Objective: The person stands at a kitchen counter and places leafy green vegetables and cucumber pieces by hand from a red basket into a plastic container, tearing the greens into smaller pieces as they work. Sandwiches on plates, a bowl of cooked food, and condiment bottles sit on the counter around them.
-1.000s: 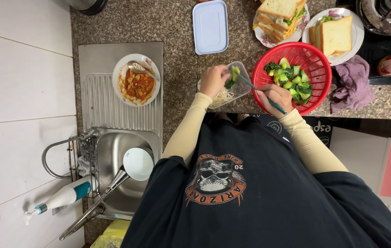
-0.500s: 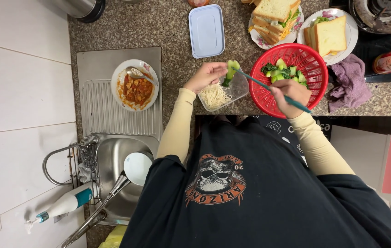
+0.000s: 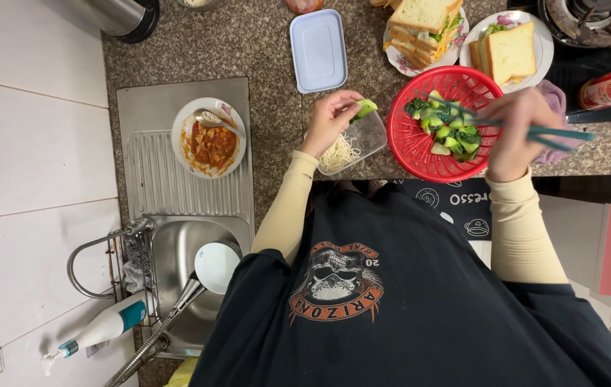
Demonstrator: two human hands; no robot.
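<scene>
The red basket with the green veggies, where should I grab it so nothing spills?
Grip the red basket by its raised rim with both hands, from the near side and far side. The rim is bare all round, while the greens heap in the middle, so lift it level.

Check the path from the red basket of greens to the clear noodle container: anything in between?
Nothing visible. The red basket and the clear container sit side by side on the counter. The right hand holds teal chopsticks over the greens; the left hand steadies the container.
</scene>
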